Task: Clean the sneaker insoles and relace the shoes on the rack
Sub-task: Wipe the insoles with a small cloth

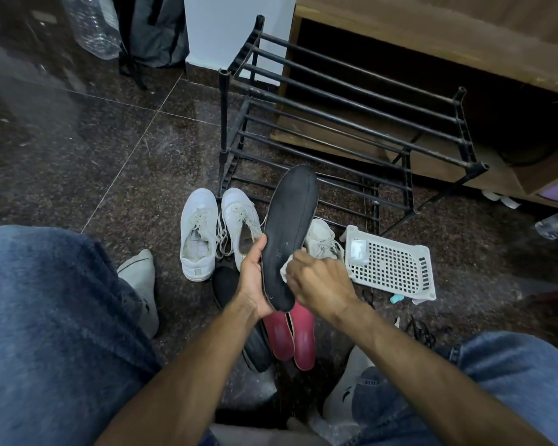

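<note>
My left hand (253,278) grips the heel end of a black insole (287,230), held upright with its toe pointing away from me. My right hand (316,281) is closed on a white cloth (287,267) and presses it against the insole's lower part. Two white sneakers (200,233) (244,220) stand side by side on the floor just beyond my hands, laces loose. A third white sneaker (322,239) peeks out behind the insole. Two red insoles (290,336) and another black insole (229,291) lie on the floor under my forearms.
A black metal shoe rack (351,123) stands bare behind the sneakers, against a wooden cabinet (432,33). A white plastic basket (393,265) lies to the right. Black laces (419,329) lie near my right knee. A plastic bottle (94,24) stands far left.
</note>
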### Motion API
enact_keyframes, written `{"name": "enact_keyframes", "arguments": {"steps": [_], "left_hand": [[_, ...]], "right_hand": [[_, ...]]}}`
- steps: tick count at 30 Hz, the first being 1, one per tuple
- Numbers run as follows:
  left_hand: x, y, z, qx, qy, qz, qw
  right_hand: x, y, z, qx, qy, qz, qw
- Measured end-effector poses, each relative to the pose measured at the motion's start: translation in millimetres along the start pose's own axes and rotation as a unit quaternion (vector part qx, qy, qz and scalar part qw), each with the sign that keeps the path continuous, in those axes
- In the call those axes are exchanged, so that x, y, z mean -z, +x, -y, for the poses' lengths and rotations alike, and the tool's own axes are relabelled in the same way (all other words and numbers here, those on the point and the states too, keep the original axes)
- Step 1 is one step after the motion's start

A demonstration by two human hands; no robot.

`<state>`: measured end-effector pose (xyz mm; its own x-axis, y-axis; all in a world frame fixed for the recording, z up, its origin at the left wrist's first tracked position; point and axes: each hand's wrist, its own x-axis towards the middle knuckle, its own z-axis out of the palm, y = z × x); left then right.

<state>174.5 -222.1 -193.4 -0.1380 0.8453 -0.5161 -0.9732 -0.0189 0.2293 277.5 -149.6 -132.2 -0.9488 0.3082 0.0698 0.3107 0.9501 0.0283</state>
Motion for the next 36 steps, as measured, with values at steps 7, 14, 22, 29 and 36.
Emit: {"name": "enact_keyframes", "arguments": {"steps": [7, 14, 22, 29, 36], "left_hand": [[4.0, 1.9, -0.9, -0.006, 0.008, 0.003, 1.0], [-1.0, -3.1, 1.9, -0.008, -0.005, 0.016, 1.0], [-0.8, 1.0, 1.6, -0.006, -0.005, 0.028, 1.0], [0.7, 2.0, 9.5, -0.051, 0.061, 0.01, 0.997], [1.7, 7.6, 0.8, -0.074, 0.048, -0.011, 0.996]], "right_hand": [[-6.2, -12.9, 2.7, 0.08, 0.032, 0.03, 0.996], [-0.7, 17.2, -6.9, -0.134, 0.111, 0.011, 0.985], [4.7, -2.7, 8.4, 0.0, 0.167, 0.07, 0.984], [12.7, 42.6, -32.3, -0.175, 0.127, -0.007, 0.976], [7.7, -2.4, 9.4, -0.038, 0.164, 0.081, 0.982]]}}
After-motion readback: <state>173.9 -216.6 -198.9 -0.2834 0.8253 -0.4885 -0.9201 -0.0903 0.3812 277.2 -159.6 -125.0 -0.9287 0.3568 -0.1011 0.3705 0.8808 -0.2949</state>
